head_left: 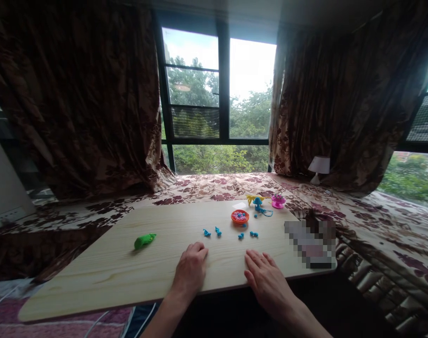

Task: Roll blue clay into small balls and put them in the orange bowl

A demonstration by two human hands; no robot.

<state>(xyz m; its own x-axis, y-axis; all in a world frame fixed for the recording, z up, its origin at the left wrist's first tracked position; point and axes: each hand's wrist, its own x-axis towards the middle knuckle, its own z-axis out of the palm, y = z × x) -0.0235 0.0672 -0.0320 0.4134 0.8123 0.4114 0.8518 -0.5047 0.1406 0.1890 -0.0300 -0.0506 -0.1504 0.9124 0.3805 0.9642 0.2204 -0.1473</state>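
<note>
pale tabletop (pixel 104 256), small blue pieces (pixel 218 231)

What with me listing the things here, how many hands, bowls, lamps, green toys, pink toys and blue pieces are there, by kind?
Hands: 2, left hand and right hand
Bowl: 1
Lamp: 1
Green toy: 1
Pink toy: 1
Total: 6, leaving out the blue pieces, too small and close together to count surely.

A window (pixel 249 94) at twelve o'clock sits between dark patterned curtains (pixel 104 103) at ten and two, a white-shaded lamp (pixel 319 165) standing by the two o'clock one.
</note>
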